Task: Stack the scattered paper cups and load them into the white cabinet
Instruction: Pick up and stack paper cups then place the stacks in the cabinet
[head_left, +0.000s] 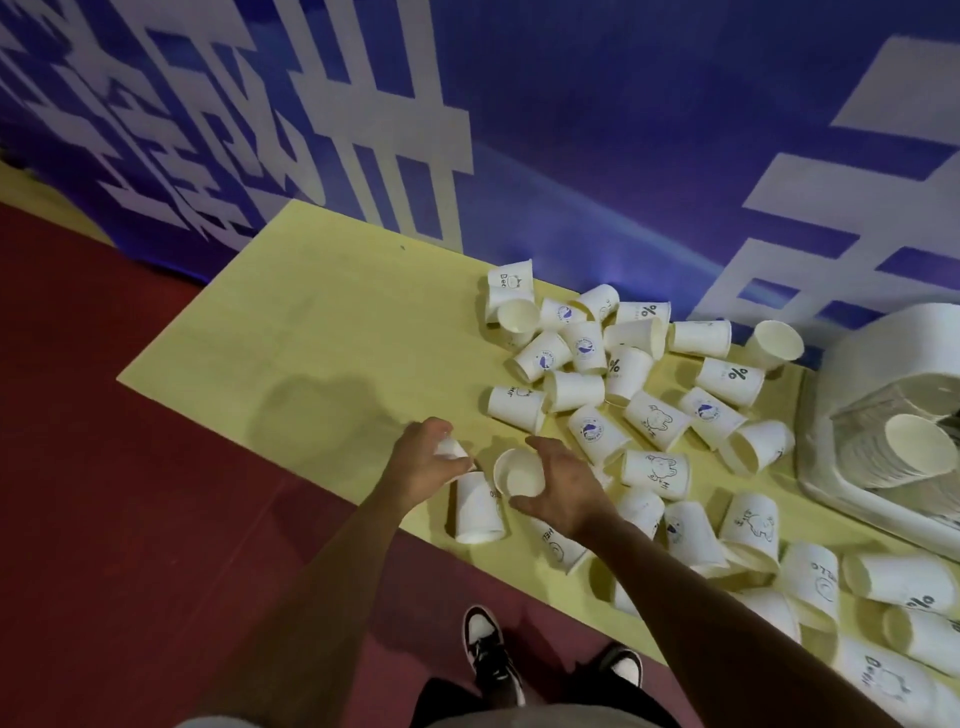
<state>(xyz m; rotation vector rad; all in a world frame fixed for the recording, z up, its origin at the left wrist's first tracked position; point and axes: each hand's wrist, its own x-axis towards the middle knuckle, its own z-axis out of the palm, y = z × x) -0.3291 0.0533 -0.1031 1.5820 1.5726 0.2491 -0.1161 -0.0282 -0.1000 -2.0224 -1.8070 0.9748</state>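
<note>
Several white paper cups (613, 374) lie scattered on a pale yellow table (337, 332), most on their sides, some printed. My left hand (423, 462) grips a small white cup (451, 448) near the table's front edge. My right hand (563, 483) curls round an upright cup (517, 472) whose open mouth faces up. Another cup (477, 506) lies on its side between and below my two hands. At the right edge stands a white rounded unit (883, 353) holding a long stack of nested cups (904, 452).
A blue banner with white characters (571, 130) hangs right behind the table. Dark red floor (130, 467) lies left of and below the table. My two black-and-white shoes (488, 654) stand close to the table's front edge.
</note>
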